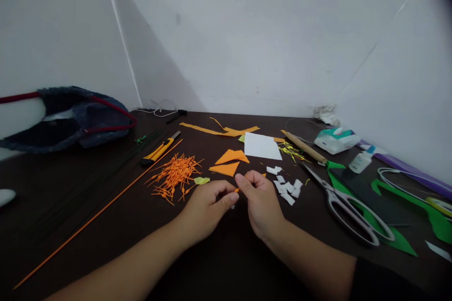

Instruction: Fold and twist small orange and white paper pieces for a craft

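Observation:
My left hand [208, 207] and my right hand [263, 202] are close together over the dark table, each in a pinch. A small orange paper piece [237, 190] shows between their fingertips; most of it is hidden. A bit of white shows under the left fingertips. Left of my left hand lies a pile of thin orange twisted paper pieces [178, 171], with a yellow-green scrap [202, 180] beside it. Just beyond my hands are folded orange paper pieces [226, 168]. Small white paper pieces [287, 188] lie right of my right hand.
Scissors [339, 193] lie open-bladed at right over green paper [402, 240]. Behind are a white sheet [263, 146], yellow shreds [293, 151], a glue bottle [360, 161] and a tissue pack [335, 140]. At left are a yellow cutter [160, 149], long orange stick [102, 210] and bag [88, 117].

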A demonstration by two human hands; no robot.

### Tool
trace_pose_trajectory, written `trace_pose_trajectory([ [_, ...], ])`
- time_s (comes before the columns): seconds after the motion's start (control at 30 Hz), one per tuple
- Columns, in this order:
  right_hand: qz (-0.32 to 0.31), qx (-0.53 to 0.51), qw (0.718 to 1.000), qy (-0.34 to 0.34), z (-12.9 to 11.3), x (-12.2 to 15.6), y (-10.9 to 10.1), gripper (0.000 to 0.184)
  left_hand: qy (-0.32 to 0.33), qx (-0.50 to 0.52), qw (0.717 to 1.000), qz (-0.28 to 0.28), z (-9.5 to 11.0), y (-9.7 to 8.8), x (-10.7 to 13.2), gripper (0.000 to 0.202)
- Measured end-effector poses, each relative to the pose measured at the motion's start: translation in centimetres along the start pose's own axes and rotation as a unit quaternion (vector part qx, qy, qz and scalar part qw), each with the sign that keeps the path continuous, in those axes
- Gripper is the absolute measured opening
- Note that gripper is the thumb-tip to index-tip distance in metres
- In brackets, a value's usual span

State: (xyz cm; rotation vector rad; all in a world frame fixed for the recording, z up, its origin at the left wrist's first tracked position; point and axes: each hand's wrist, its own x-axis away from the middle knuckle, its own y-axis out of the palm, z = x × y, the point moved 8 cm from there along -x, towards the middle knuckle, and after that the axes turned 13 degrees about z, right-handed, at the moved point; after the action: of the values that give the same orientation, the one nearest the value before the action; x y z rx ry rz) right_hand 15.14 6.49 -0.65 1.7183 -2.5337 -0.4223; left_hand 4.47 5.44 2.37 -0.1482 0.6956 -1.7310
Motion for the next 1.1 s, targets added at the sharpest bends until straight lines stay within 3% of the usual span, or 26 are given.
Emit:
trace_pose_trajectory([
  [0.13,-0.037,-0.035,0.999,0.021,-0.2,0.0,0.3,0.023,-0.042,0.009,0.999,0.006,-0.8,0.0,0.0,0.023],
  [0.3,-0.164,-0.047,0.984,0.043,-0.9,-0.3,1.1,0.016,-0.076,0.059,0.995,-0.003,-1.4,-0.2,0.0,0.021],
  [0.4,-0.177,-0.006,0.984,0.008,-1.2,-0.7,0.9,0.006,-0.091,0.085,0.992,-0.015,-1.5,-0.1,0.1,0.022],
  [0.6,-0.222,0.085,0.971,-0.019,-1.1,-0.3,1.5,0.002,-0.102,0.095,0.990,-0.028,-1.7,0.0,0.4,0.022],
  [0.7,-0.208,0.147,0.963,-0.085,-2.1,-0.4,1.4,0.012,-0.095,0.078,0.992,-0.031,-1.6,0.0,0.4,0.022],
  [0.83,-0.187,0.207,0.948,-0.155,-2.8,-0.3,1.4,0.019,-0.037,-0.015,0.999,-0.007,-1.1,-0.4,0.2,0.023],
  [0.93,-0.168,0.200,0.960,-0.102,-1.6,-0.3,1.2,0.021,0.071,-0.139,0.987,0.039,0.0,-0.8,0.1,0.022],
  [1.1,-0.129,0.128,0.983,0.011,0.6,0.0,1.0,0.021,0.223,-0.300,0.923,0.094,1.7,-0.9,0.8,0.025],
])
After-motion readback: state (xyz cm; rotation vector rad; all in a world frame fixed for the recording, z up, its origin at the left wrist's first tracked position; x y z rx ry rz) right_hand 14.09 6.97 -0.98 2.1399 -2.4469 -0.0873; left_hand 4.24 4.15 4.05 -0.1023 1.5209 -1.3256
